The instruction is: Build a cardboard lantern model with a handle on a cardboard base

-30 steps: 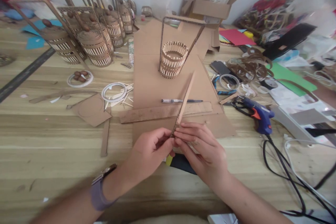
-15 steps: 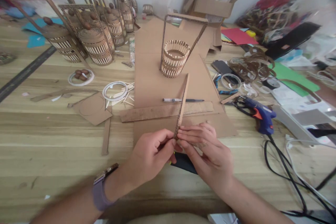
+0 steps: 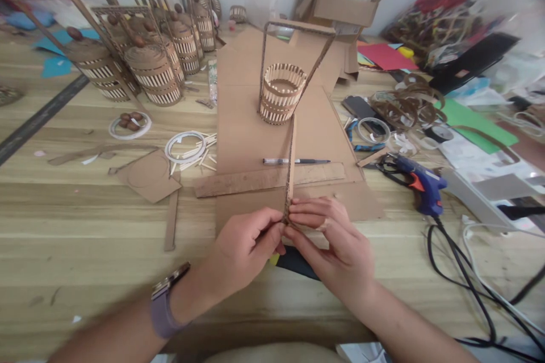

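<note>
A narrow cardboard strip stands up between my hands, its near end pinched by both. My left hand grips it with thumb and fingers from the left. From the right, my right hand presses its fingers and thumb on the same end. Beneath my hands lies a black and yellow tool, partly hidden. Beyond the strip, a small basket of light sticks with a tall cardboard handle stands on the cardboard sheet. A pen and a wide cardboard strip lie behind the held strip.
Several lidded lanterns with handles stand at the back left. Tape rolls, loose sticks and a cut cardboard piece lie left. At right are a blue glue gun, its cable and coiled strips.
The far end of the held strip has swung slightly left, so it stands more upright in view. Both hands still pinch its near end, and the right hand has shifted slightly.
</note>
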Tool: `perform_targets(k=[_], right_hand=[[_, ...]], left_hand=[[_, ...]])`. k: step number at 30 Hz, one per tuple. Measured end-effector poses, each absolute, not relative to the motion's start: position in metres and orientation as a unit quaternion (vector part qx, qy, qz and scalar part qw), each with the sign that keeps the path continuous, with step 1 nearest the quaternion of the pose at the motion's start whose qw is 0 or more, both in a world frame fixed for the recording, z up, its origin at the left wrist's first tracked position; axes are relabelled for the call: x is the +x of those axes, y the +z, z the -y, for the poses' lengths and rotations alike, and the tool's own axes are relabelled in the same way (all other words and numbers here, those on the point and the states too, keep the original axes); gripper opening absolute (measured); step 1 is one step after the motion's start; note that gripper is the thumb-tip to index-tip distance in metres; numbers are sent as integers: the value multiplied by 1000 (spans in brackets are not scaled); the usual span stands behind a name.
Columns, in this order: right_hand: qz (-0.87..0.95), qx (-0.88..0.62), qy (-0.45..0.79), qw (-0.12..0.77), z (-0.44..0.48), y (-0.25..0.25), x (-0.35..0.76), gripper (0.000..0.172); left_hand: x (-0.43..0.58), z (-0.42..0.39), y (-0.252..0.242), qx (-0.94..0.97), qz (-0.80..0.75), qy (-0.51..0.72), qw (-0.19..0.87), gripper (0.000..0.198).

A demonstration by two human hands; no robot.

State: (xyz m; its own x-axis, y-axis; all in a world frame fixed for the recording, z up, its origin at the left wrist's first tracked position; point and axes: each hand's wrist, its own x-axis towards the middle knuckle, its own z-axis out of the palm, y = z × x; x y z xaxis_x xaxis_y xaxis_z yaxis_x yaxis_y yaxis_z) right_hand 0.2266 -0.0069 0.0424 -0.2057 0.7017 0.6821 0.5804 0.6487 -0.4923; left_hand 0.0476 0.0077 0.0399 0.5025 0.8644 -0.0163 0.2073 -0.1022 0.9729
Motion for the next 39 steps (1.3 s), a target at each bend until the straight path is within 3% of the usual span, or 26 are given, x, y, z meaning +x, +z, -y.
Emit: perform_targets(k=[16,24,32,39], right_hand=[[743,-483,79,457,14,42,221,13],[706,-496,147,484,11,39,224,10],[758,-486,28,433,13,39,223,12],[770,-485,-3,414,16,38,220,15]], left_hand=[[48,-6,43,674,-401,285,550,24],[47,-8,42,664,-384,279,578,22],[49,-12,39,605,-401,285,627,28],[52,-11,41,587,-400,284,644,19]])
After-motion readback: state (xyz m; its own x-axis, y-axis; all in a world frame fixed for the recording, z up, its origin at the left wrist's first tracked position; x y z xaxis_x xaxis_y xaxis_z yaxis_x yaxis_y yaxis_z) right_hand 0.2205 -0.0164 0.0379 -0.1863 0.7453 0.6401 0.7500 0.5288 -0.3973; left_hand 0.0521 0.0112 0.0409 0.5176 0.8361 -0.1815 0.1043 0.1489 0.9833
